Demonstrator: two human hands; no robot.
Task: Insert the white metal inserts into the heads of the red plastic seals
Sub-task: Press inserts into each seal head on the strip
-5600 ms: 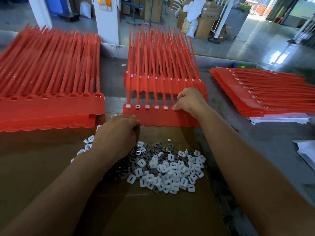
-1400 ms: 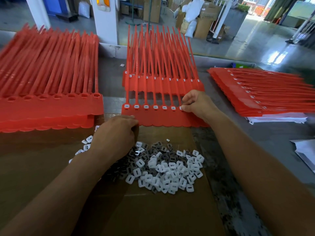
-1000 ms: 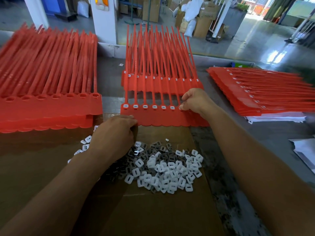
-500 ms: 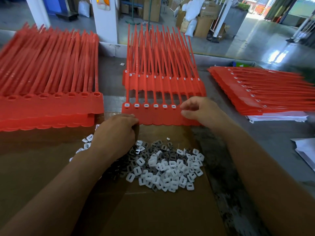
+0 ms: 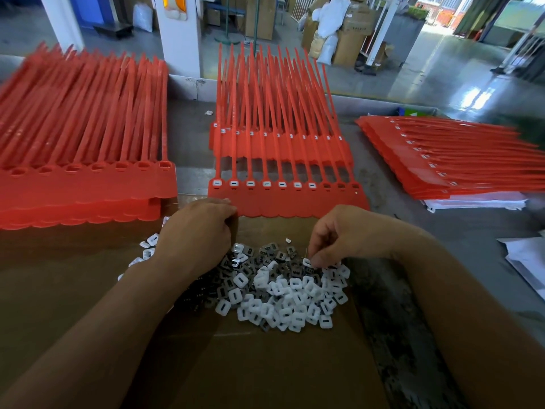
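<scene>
Right hand (image 5: 345, 234) pinches at the pile of white inserts (image 5: 283, 299); left hand (image 5: 197, 231) rests curled at the pile's edge, its contents hidden.
Cardboard (image 5: 265, 364) carries the pile, just in front of the red seal strip (image 5: 295, 202): seven heads filled, the three rightmost empty.

Left hand (image 5: 197, 231): knuckles up, fingers curled under, contents of fist hidden. Right hand (image 5: 345, 234): palm down, wrist bent, fingers (image 5: 318, 256) curled downward, tips drawn together; grasp not discernible. Both forearms bare, extended forward, converging.
</scene>
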